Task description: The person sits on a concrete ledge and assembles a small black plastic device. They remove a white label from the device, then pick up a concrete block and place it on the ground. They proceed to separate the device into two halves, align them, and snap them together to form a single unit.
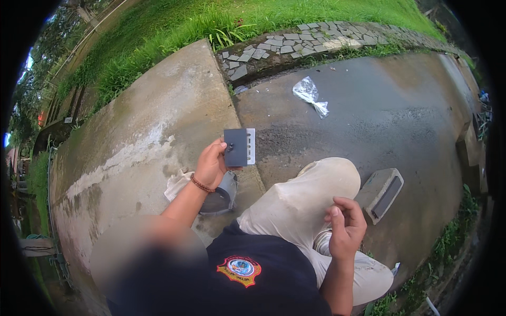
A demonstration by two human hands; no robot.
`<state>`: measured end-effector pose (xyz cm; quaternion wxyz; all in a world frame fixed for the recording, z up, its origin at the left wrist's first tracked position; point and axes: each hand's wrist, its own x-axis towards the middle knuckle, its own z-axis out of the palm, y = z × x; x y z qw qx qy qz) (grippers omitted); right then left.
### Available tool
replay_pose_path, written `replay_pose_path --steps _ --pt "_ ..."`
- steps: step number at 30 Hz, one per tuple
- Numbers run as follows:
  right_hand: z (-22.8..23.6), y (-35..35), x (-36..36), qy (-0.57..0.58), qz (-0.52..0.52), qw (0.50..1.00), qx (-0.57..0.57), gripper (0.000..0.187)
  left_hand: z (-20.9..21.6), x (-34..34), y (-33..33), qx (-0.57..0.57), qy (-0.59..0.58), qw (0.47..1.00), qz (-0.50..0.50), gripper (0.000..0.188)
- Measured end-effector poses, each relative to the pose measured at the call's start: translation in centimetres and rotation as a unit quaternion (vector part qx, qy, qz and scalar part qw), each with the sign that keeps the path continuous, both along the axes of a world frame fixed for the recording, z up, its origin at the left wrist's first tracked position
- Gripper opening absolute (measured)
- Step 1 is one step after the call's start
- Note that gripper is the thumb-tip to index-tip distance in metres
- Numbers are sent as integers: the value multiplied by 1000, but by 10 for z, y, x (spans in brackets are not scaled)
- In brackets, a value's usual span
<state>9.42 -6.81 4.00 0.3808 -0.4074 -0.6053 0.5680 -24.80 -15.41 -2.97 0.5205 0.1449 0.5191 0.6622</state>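
My left hand (212, 163) is closed on the edge of a dark grey rectangular plate (235, 154), held out over the concrete. A small black knob or screw stands out from the plate's face, and a pale strip (251, 146) with several slots shows along its right side. Above my bent leg, my right hand (346, 231) is raised with its fingers curled and the thumb close to them. Whatever may be between those fingertips is too small to make out.
A concrete block (375, 190) with a long dark bar (386, 197) on it sits right of my knee. A clear plastic bag (310, 96) lies farther off on wet pavement. My sandalled foot (217, 200) rests on a raised slab (132, 131). Grass and stone edging (295, 44) lie beyond.
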Motion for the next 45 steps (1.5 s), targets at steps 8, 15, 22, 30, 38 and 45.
replay_pose_path --steps 8,15,22,30,38,45 --pt "9 9 -31 31 8 998 -47 17 73 123 58 127 -29 973 -190 47" --pt "11 -3 60 28 -154 987 -29 18 69 172 97 102 -10 936 -336 46" --pt "28 3 140 119 -274 954 -31 18 58 211 125 41 -361 851 -380 50" --pt "26 35 212 -15 -269 962 -30 16 39 260 141 2 -508 742 -437 61" --pt "-12 28 167 84 -218 971 -47 13 23 284 149 -57 -404 779 -476 59" --pt "-25 30 139 128 -243 955 -108 13 18 283 141 -126 -335 793 -492 56"
